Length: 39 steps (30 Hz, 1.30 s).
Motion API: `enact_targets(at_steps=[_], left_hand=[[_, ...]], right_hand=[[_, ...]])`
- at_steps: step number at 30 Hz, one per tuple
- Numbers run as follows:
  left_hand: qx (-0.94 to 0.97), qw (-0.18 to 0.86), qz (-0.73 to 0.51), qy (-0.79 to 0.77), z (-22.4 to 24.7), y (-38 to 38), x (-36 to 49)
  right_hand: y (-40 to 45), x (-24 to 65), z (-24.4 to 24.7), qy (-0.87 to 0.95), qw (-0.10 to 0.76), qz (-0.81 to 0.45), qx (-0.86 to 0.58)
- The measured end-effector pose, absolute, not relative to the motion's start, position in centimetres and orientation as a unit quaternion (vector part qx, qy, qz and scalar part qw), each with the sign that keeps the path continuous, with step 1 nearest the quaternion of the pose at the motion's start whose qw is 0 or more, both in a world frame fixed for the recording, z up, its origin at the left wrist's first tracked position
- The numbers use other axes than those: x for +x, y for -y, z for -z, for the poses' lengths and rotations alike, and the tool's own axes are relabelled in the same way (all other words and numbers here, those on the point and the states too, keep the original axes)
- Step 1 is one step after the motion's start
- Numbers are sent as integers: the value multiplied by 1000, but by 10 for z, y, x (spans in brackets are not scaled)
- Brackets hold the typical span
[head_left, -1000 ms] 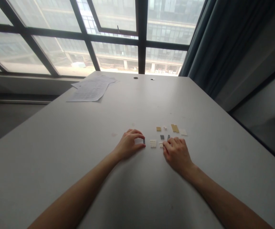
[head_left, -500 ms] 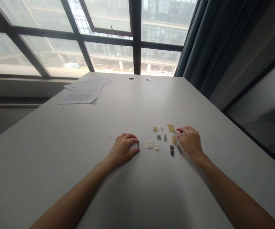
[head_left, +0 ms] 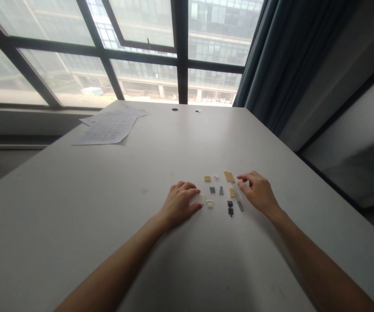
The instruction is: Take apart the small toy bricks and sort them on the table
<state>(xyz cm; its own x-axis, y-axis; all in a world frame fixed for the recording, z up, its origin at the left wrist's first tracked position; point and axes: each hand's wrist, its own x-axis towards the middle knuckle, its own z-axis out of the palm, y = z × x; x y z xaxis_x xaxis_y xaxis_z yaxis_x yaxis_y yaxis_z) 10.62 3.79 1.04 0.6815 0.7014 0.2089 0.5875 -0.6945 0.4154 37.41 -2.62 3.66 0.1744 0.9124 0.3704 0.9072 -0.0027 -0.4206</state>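
Note:
My left hand (head_left: 181,202) lies low over the table, its thumb and fingers spread on either side of a white studded plate (head_left: 201,199). Whether they touch that plate, I cannot tell, and what lies under the palm is hidden. Just right of it is a small cream arched piece (head_left: 209,203). My right hand (head_left: 257,190) hovers with parted fingers and nothing visible between them. Nearest to it are a tan stepped plate (head_left: 229,176), a smaller tan plate (head_left: 232,193) and a long grey brick (head_left: 240,206).
Between the hands lie a dark jointed piece (head_left: 230,208), a grey piece (head_left: 212,190), a grey tapered piece (head_left: 221,190), a tan plate (head_left: 207,178) and a tiny white piece (head_left: 216,177). Printed papers (head_left: 109,128) lie far left on the white table (head_left: 174,156).
My left hand has shifted right, from around a small grey piece to the white plate; that grey piece is now out of sight. The right hand has barely moved. The view has shifted slightly.

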Motion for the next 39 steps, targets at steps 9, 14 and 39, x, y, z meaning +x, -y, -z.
enact_targets(at_steps=[9, 14, 39], left_hand=[[896, 152, -189, -372, -7, -35, 111], [900, 136, -189, -368, -7, -33, 112], [893, 140, -199, -380, -2, -36, 98]], right_hand=[[15, 355, -26, 721, 166, -53, -671], [6, 349, -20, 737, 141, -44, -659], [16, 291, -20, 803, 128, -15, -581]])
